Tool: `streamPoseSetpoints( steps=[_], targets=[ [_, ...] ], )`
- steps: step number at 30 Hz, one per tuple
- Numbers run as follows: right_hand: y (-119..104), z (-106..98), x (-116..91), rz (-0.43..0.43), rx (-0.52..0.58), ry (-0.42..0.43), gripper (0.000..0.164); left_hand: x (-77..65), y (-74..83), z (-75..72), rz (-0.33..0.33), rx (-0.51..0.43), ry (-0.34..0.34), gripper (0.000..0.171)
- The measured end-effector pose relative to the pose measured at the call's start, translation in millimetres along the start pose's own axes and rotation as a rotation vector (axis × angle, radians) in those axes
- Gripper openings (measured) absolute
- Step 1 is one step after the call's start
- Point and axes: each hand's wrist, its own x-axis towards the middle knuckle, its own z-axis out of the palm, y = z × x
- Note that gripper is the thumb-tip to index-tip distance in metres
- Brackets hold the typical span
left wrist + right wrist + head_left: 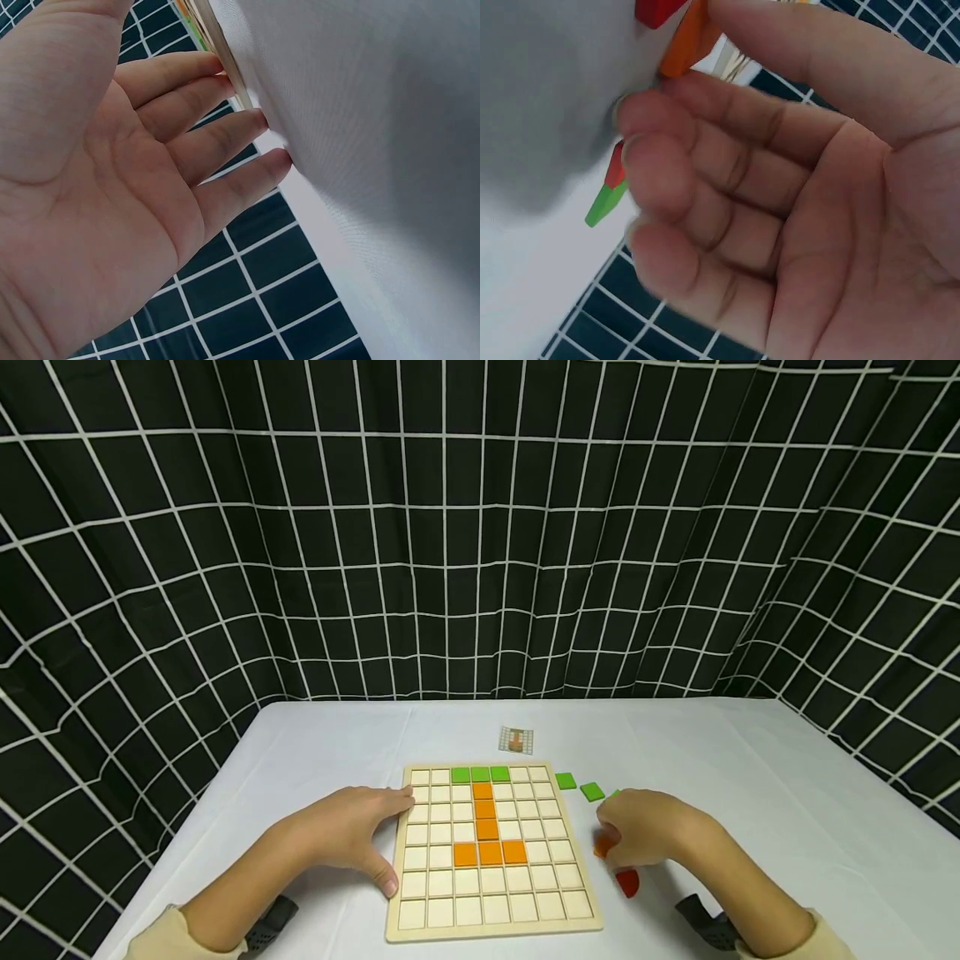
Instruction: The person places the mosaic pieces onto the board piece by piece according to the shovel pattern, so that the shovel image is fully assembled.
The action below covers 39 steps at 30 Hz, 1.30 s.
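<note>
A wooden grid board [442,883] lies on the table in the head view. Three green tiles [480,774] sit along its top row, with several orange tiles [487,829] in a column and a short row below. My left hand [347,831] rests at the board's left edge, its fingers fairly straight and touching the rim, thumb spread lower down. Right of the board, my right hand [651,828] pinches an orange tile [686,43] between thumb and index finger, low over the cloth. Its other fingers are curled. A red piece [628,882] lies just below this hand, partly covered.
Loose green tiles [592,792] lie off the board's upper right side, one partly hidden by the right hand. Behind the board is a small card with a printed grid [516,741]. White cloth [315,735] covers the table; a black curtain with white lines [480,543] surrounds it.
</note>
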Motion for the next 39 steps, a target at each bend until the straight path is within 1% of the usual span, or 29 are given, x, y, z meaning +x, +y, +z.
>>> streamPoseSetpoints(
  steps=[2, 8, 10, 13, 19, 29, 32, 39],
  targets=[
    [-0.8, 1.5, 2.1, -0.019, 0.011, -0.006, 0.028, -0.4, -0.3, 0.6, 0.003, 0.001, 0.002, 0.113],
    [-4.4, 3.5, 5.6, -0.025, 0.021, -0.02, 0.027, -1.0, 0.1, 0.3, 0.004, 0.005, 0.002, 0.114],
    [-5.5, 2.6, 6.0, -0.04, 0.029, -0.02, 0.026, -1.0, 0.3, -0.4, 0.003, 0.003, 0.002, 0.114],
    [-5.6, 1.6, 7.1, -0.081, 0.047, -0.014, 0.024, -0.7, 0.1, -1.0, -0.001, 0.001, 0.001, 0.114],
    [-3.3, 1.6, 9.5, -0.162, 0.037, 0.003, 0.022, 0.1, 0.0, -1.5, -0.013, -0.005, -0.01, 0.113],
    [-2.2, -0.1, 8.6, -0.193, 0.018, 0.023, 0.023, 2.0, -0.2, -0.7, -0.008, 0.004, -0.012, 0.113],
    [-1.8, -0.9, 8.0, -0.197, 0.024, 0.032, 0.019, 1.5, -0.3, -0.4, -0.012, 0.004, -0.015, 0.113],
    [-0.8, -3.9, 7.7, -0.265, 0.054, 0.063, 0.013, 1.9, -0.3, -0.6, -0.009, 0.008, -0.011, 0.113]
  ],
)
